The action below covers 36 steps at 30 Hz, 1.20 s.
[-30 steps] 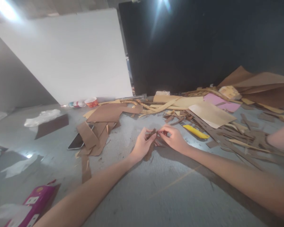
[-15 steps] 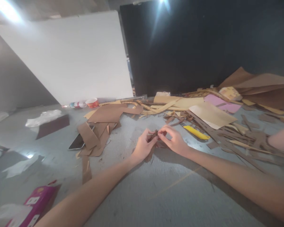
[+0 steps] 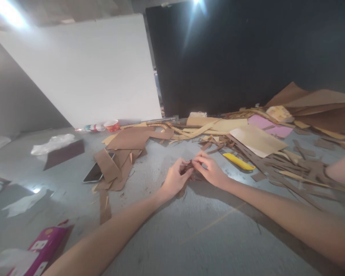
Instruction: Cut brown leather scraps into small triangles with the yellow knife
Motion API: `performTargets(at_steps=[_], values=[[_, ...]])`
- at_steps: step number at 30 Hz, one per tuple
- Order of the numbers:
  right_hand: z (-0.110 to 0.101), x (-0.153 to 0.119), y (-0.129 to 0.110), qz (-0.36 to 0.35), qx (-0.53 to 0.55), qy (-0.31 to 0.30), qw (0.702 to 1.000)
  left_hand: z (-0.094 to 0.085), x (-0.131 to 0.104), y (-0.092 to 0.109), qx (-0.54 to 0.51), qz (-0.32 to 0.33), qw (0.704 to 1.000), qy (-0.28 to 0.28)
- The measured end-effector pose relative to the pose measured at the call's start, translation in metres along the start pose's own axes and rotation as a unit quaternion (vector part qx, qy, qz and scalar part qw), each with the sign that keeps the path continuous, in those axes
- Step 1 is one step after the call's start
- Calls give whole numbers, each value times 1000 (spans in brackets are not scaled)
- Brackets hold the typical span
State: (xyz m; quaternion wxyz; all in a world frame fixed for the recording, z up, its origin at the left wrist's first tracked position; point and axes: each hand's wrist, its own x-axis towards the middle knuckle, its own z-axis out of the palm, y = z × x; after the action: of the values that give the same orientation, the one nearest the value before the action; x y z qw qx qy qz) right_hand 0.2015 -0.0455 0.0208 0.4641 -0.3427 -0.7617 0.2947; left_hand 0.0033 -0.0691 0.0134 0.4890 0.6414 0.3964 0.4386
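Both hands meet over the middle of the grey table (image 3: 161,237). My left hand (image 3: 174,178) is closed around a small brown piece (image 3: 187,167), which looks like leather or thick paper; the fingers cover most of it. My right hand (image 3: 209,168) pinches the same piece at its upper end, thumb and forefinger together. Its exact shape is too small and too hidden to make out. Just right of my right hand lies a yellow utility knife (image 3: 238,161). Brown scraps (image 3: 214,145) are heaped behind the hands.
Brown sheets (image 3: 129,138) and a phone (image 3: 93,173), partly covered, lie to the left. A purple tissue pack (image 3: 46,245) sits at front left, a red-and-white cup (image 3: 112,125) at the back. Strips (image 3: 293,172) spread rightward, near another person's arm (image 3: 343,170). Boards stand behind.
My fingers have shifted slightly on the small brown piece, and its upper end sits a little lower between them. Everything else on the table stays where it was.
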Motion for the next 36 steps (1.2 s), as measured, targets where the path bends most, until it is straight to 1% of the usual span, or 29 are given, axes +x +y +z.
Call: performTargets(at_steps=[4, 5, 8, 10, 13, 17, 23, 25, 28, 30, 33, 36], values=[[0, 1, 7, 23, 1, -14, 1000, 0, -1, -1, 26, 2, 1000, -7], [0, 1, 9, 26, -6, -3, 1000, 0, -1, -1, 24, 4, 1000, -7], [0, 1, 13, 27, -26, 53, 998, 0, 0, -2, 20, 6, 1000, -6], [-1, 1, 13, 21, -30, 70, 997, 0, 0, -3, 22, 10, 1000, -6], [-1, 0, 10, 7, -28, 59, 998, 0, 0, -4, 24, 14, 1000, -8], [-1, -1, 5, 11, -13, 48, 999, 0, 0, -4, 19, 13, 1000, -5], [-3, 1, 1, 17, 33, -42, 998, 0, -1, -3, 14, 8, 1000, -16], [-3, 1, 2, 23, 21, -36, 999, 0, 0, -3, 15, 0, 1000, -17], [-1, 0, 5, 10, -20, 20, 1000, 0, 1, -4, 5, -8, 1000, -8], [0, -1, 6, -9, -37, 44, 998, 0, 2, -4, -4, -16, 1000, 0], [1, -3, 5, -27, -34, 32, 999, 0, 3, -4, -31, -29, 999, 7], [-1, -3, 2, -17, -12, 7, 1000, 0, 3, -4, -64, -37, 997, 13]])
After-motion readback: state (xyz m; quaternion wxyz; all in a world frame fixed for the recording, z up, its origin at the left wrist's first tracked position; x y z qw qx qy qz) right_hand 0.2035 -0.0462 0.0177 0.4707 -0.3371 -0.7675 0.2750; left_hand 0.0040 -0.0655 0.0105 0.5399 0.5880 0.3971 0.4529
